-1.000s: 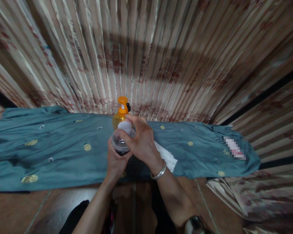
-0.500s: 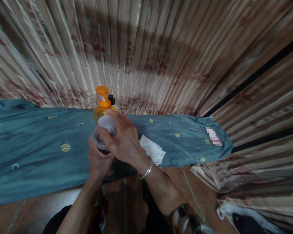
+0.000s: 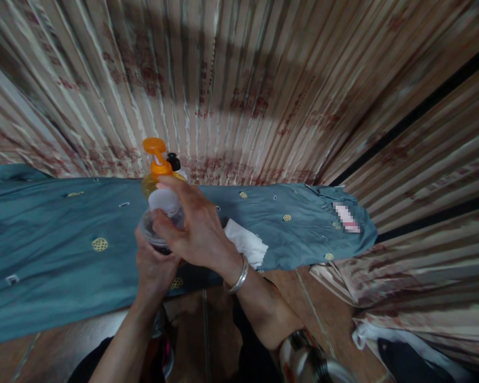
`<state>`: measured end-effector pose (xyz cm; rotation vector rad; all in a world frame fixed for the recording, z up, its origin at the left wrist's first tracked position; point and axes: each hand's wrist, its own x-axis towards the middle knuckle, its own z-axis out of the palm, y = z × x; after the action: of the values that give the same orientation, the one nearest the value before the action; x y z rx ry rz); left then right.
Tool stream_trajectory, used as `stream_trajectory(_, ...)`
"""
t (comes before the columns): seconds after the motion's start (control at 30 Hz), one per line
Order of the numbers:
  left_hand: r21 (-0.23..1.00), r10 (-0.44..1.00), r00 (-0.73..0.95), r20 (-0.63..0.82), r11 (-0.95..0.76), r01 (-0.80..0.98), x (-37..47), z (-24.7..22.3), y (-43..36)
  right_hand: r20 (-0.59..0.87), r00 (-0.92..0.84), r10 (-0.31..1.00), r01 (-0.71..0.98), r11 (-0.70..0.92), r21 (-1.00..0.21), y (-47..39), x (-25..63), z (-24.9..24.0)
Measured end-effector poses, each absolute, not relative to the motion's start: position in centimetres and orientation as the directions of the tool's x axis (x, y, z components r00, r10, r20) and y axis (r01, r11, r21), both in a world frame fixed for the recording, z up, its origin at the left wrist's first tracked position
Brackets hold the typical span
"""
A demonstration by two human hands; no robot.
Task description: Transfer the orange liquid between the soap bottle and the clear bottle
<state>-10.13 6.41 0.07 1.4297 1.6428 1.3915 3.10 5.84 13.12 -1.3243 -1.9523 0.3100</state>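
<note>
Before the pleated curtain, over the near edge of the bench:

Cloth: teal embroidered cloth (image 3: 56, 250) spread across the bench.
Pump bottle: orange-topped pump bottle (image 3: 156, 169) upright behind the hands.
Tissue: white tissue (image 3: 245, 243) lying on the cloth, just right of the hands.
Jar: small clear jar (image 3: 156, 230), dark contents, held above the cloth edge; probably light, rigid, smooth, possibly slippery.
Left hand: left hand (image 3: 154, 266) cupped under the jar's body, the steadier hold.
Right hand: right hand (image 3: 197, 234) closed over the white lid (image 3: 163, 201), fingertips on its rim.

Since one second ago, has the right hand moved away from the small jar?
No. The right hand stays on the jar, in front of the orange pump bottle; only the camera shifted.
</note>
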Motion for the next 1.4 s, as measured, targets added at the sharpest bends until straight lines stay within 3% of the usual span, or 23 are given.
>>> stream_trajectory(0.27, 0.938, 0.931, -0.332, 0.153, -0.031, 0.345, -10.0, 0.8, 6.3, 0.445, -0.114, 0.888, 0.724, 0.381, -0.575, 6.2, 2.8, 12.9)
stream_trajectory(0.47, 0.947, 0.941, -0.303, 0.154, -0.054, 0.316, -10.1, 0.4, 6.2, 0.493, -0.208, 0.845, 0.711, 0.476, -0.517, 6.1, 2.9, 12.1)
stream_trajectory(0.63, 0.958, 0.933, -0.334, 0.137, -0.039, 0.283, -10.0, 0.5, 6.7, 0.590, -0.163, 0.791, 0.703, 0.513, -0.493, 8.3, 3.0, 9.3)
stream_trajectory(0.8, 0.959, 0.928, -0.361, 0.097, 0.009, 0.282, -10.0, 1.4, 6.7, 0.584, -0.225, 0.780, 0.699, 0.546, -0.461, 8.7, 3.5, 9.2)
stream_trajectory(1.13, 0.953, 0.929, -0.366, 0.054, 0.061, 0.296, -9.5, 3.4, 6.5, 0.550, -0.275, 0.789, 0.584, 0.591, -0.556, 7.9, 3.7, 10.9)
stream_trajectory(1.4, 0.953, 0.933, -0.358, 0.036, 0.076, 0.295, -9.4, 4.1, 6.7, 0.554, -0.279, 0.784, 0.585, 0.596, -0.549, 7.9, 3.7, 11.0)
